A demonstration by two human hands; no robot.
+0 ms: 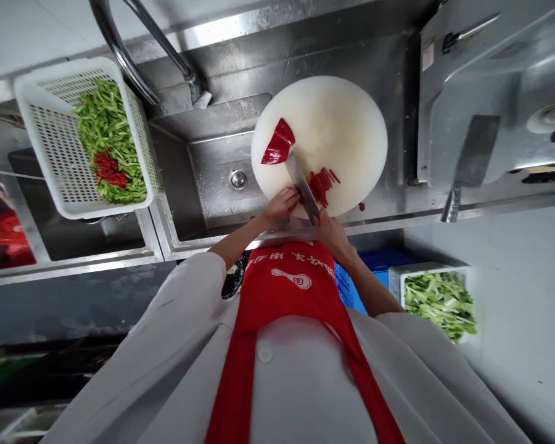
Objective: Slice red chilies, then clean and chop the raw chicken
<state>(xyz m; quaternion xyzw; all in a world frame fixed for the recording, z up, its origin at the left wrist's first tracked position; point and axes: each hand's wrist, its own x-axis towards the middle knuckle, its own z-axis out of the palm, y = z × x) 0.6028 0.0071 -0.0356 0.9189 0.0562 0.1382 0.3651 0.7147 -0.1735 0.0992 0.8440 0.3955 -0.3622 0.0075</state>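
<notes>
A round white cutting board lies across the right side of the sink. My right hand is closed round the handle of a knife, whose blade points up and left over the board. On the blade's left side, my left hand has its fingers bent down at the board's lower edge; what they press on, if anything, is hidden. Thin red pepper strips lie right of the blade. A larger red pepper piece rests near the blade's tip.
A white basket with green strips and red strips stands at the left. A faucet hangs over the sink. Far right lies a cleaver. A crate of cut greens is below right.
</notes>
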